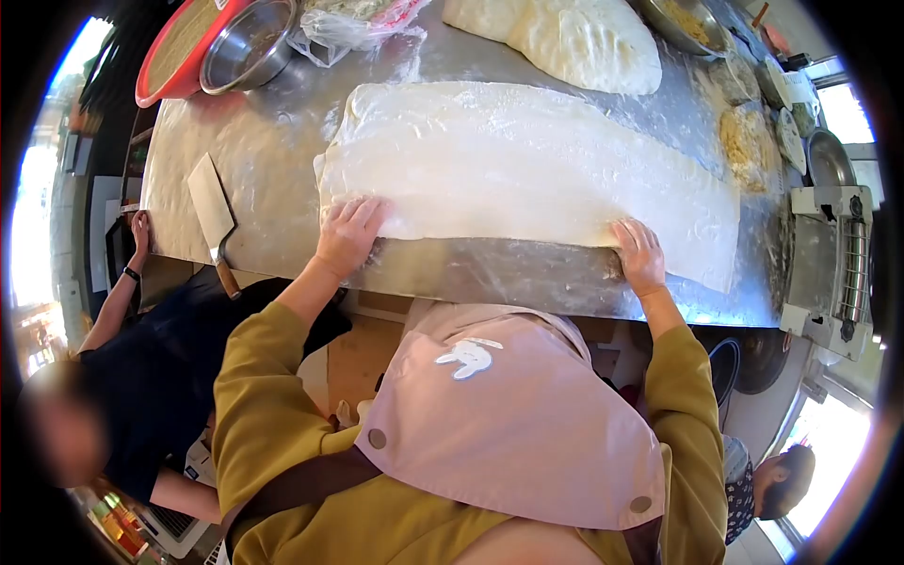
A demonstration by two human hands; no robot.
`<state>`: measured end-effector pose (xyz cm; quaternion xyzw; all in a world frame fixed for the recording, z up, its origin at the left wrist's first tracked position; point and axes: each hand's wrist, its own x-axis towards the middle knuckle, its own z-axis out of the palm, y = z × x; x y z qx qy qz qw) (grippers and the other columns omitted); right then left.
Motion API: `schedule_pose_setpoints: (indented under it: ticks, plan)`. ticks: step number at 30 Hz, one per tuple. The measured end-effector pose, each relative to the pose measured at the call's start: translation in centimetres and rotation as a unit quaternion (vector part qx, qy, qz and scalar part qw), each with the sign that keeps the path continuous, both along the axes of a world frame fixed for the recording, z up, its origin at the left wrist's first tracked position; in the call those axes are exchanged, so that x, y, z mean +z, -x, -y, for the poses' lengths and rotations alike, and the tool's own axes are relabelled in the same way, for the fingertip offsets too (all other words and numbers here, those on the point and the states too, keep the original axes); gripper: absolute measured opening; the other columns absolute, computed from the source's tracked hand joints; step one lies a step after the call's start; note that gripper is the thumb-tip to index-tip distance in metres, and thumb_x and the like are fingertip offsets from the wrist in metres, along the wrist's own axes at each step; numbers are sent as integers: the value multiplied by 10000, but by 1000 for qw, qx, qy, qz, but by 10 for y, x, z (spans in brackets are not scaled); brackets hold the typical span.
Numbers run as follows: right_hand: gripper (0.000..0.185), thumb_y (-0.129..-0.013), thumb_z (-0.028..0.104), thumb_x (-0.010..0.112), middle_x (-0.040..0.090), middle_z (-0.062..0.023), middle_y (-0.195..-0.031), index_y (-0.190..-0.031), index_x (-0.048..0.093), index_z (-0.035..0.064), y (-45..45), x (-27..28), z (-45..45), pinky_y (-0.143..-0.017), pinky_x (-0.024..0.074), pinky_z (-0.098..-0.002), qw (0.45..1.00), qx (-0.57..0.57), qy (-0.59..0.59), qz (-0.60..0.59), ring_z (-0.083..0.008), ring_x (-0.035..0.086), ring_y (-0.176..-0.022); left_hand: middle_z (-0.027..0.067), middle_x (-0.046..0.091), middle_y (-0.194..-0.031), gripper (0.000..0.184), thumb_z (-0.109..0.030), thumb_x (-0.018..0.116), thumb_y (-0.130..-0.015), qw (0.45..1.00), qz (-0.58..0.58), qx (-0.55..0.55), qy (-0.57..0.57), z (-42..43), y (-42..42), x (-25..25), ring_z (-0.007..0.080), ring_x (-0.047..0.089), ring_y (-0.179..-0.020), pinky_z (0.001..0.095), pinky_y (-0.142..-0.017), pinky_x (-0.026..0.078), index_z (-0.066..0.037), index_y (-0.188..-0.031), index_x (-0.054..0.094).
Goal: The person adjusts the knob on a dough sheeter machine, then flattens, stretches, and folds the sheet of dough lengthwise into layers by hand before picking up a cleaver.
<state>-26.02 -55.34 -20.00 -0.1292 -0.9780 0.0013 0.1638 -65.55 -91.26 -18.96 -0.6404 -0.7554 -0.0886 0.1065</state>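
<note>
A long, floured sheet of dough (pixel 508 160) lies flat across the metal worktable in front of me. My left hand (pixel 348 235) is at its near left corner, fingers together over the edge and closed on it. Farther right, my right hand (pixel 640 254) grips the near edge with bent fingers; its thumb is mostly hidden. Beyond the sheet rests a thick mound of dough (pixel 574 42). To the left of my left hand is a scraper (pixel 211 200) with a broad metal blade and wooden handle, which sticks out past the table edge.
A red basin (pixel 174 56), a steel bowl (pixel 247 47) and a plastic bag (pixel 353 28) stand at the back left. Another bowl (pixel 692 24) sits at the back right. A roller machine (pixel 833 268) borders the right end. One person (pixel 179 358) is at left, another (pixel 772 480) lower right.
</note>
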Motion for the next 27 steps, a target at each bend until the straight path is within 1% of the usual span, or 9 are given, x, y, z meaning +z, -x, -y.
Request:
schedule_pose_setpoints:
  ticks: [2,5,7,10,15,16,22,25,27]
  plan:
    - [316,-827,73,610,655,-86,-1094,-1139,642,110,2,-2,-4,-829,542,-387,1000,-10,6,-11,-287,646,-1015,42,668,-1088,334,-66,573,-819,997,43,39,-40,-2,-1,-8,251,644,-1003,388,-870,504,-118,-1142,644]
    - [267,-819,94,637,672,-68,-978,-1085,644,119,0,3,-19,-702,560,-367,999,-25,19,23,-267,672,-883,42,679,-1015,261,-78,568,-812,988,98,123,-1,-4,4,-5,268,655,-947,408,-806,518,-133,-1057,639]
    - [227,-821,113,647,671,-61,-916,-1048,641,121,4,16,-30,-626,554,-362,995,-31,26,87,-262,676,-790,61,675,-1016,261,-81,585,-808,980,153,123,35,-10,14,7,298,650,-931,421,-785,521,-139,-1059,626]
    - [208,-830,135,653,659,-59,-866,-1037,637,126,12,23,-52,-576,539,-363,995,3,28,92,-265,660,-694,81,669,-1021,262,-89,599,-819,968,196,118,104,-20,35,24,329,646,-906,434,-773,522,-147,-1074,608]
    - [202,-845,162,647,683,-73,-891,-1047,641,144,26,35,-86,-592,546,-378,989,20,55,136,-285,674,-701,133,669,-950,201,-139,606,-875,944,266,115,159,-42,74,43,361,643,-876,457,-740,510,-127,-1076,590]
    - [196,-850,167,644,690,-77,-898,-1046,642,147,29,35,-93,-595,547,-382,988,24,68,140,-284,678,-712,143,663,-878,157,-199,623,-900,944,270,114,153,-49,79,47,371,636,-849,464,-707,492,-113,-1024,581]
    - [119,-887,167,614,709,-94,-931,-996,632,122,54,35,-118,-634,546,-390,973,13,153,174,-295,687,-795,149,640,-794,270,-333,625,-926,915,259,126,281,-78,111,42,385,616,-774,473,-665,455,-79,-920,534]
    - [135,-884,176,630,709,-101,-940,-1006,621,119,59,25,-115,-671,541,-394,961,-19,211,178,-303,683,-825,128,660,-867,270,-343,631,-916,927,242,123,259,-77,107,33,364,624,-777,457,-672,473,-86,-955,557]
    - [185,-874,183,653,702,-105,-947,-1047,619,128,62,24,-106,-686,537,-400,960,-69,213,169,-312,675,-841,112,657,-978,293,-363,645,-895,951,209,124,191,-75,97,30,338,630,-851,449,-725,482,-113,-1036,586]
